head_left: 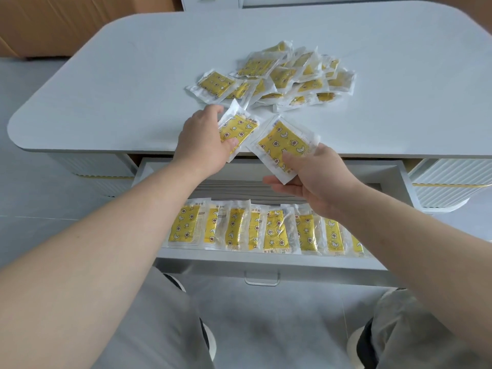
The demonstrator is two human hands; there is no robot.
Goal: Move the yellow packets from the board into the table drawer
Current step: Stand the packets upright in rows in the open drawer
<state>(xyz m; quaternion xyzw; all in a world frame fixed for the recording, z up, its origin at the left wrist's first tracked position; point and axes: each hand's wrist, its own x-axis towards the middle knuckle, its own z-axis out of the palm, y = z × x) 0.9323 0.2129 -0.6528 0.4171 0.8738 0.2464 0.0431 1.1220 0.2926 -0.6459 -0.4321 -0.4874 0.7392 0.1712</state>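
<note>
Gripping one yellow packet (238,130) in the left hand (205,145), with thumb and fingers curled round its edges. Pinching a second packet (283,147) in the right hand (311,177), thumb on top and fingers under. Holding both just over the front edge of the board (133,75), right above the open drawer (266,262). Needing, most likely, only a drop down and toward the body. Holding the right hand lower, nearer the drawer. Tilting both packets slantwise, so probably needing a turn. Seeing a row of packets (275,233) in the drawer front, lying side by side, long sides running front to back, with bare grey floor behind. Leaving a messy pile (282,78) farther back on the board.
</note>
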